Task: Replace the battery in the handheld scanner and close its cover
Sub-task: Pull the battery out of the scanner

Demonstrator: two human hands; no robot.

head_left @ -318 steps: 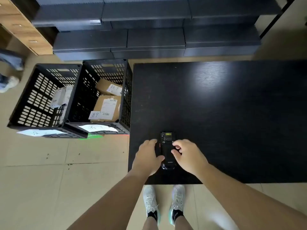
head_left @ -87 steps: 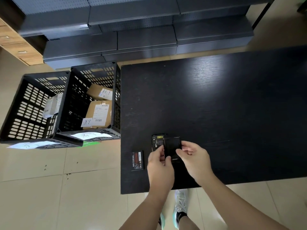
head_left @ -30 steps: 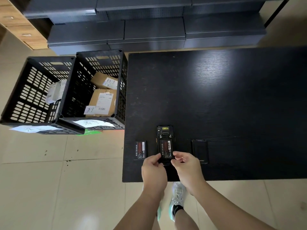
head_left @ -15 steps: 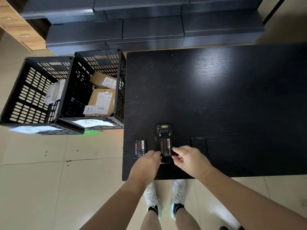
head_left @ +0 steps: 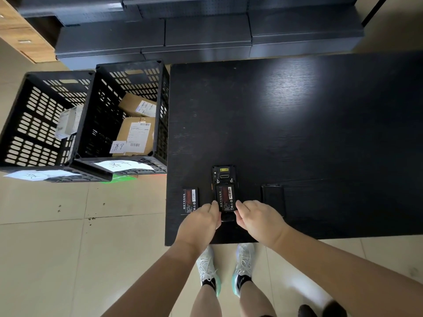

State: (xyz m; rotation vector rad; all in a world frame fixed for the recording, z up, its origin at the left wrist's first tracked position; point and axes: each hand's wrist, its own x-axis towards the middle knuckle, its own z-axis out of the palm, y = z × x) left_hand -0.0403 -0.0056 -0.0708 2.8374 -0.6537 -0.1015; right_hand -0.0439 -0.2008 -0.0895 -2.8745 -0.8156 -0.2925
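Far to the left of the scanner, two black slotted crates [head_left: 45,124] are standing on the tiled floor [head_left: 68,248], the one nearer the tabletop holding cardboard parcels [head_left: 135,138] with printed labels. The black tabletop [head_left: 297,133] is carrying everything else. Just left of the scanner, a loose battery [head_left: 190,200] is lying flat, label up, near the tabletop's left edge, its long axis running away from the person. The left hand [head_left: 201,221] is reaching in from below, its fingertips [head_left: 214,205] touching the scanner's lower left edge and covering the loose battery's near corner. The handheld scanner [head_left: 224,193] is lying back-up close to the tabletop's near edge, its long axis pointing straight away from the person, the end with the yellow-marked window farthest away. A second battery [head_left: 225,198] is sitting in its open compartment, label facing up, aligned with the scanner's length. The right hand [head_left: 258,219] is meeting the scanner's lower right edge, fingers curled; both hands are pinching the scanner's near end between them, though how firmly I cannot tell. Right of the scanner, apart from it, the black cover [head_left: 273,199] is lying flat, parallel to the scanner
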